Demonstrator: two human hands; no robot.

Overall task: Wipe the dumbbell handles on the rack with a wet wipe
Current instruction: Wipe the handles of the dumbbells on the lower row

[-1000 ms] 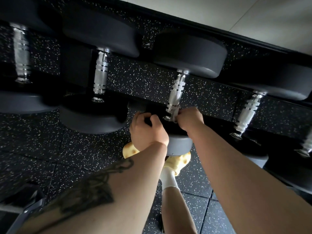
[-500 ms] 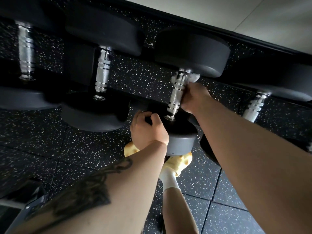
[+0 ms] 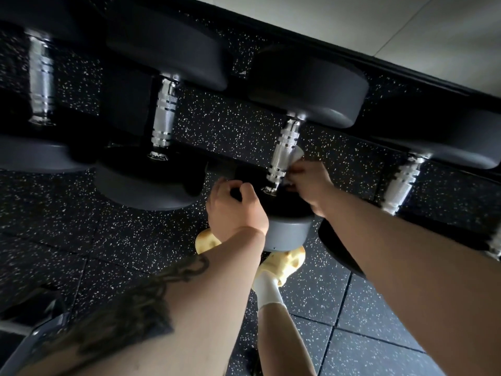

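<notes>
One chrome handle (image 3: 284,153), third along the rack, has the wet wipe (image 3: 296,156) pressed to its lower half; half a second ago the right hand (image 3: 309,185) pinching it was higher, so wiping continues. Left hand (image 3: 233,207) grips the near weight head (image 3: 287,229).

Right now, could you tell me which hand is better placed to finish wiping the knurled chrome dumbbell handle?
Right. The right hand already pinches the white wet wipe against the knurled chrome dumbbell handle; the left hand grips the dumbbell's near black weight head.

Both hands (image 3: 235,206) (image 3: 309,183) forward (fingers curled), forearms extended
</notes>
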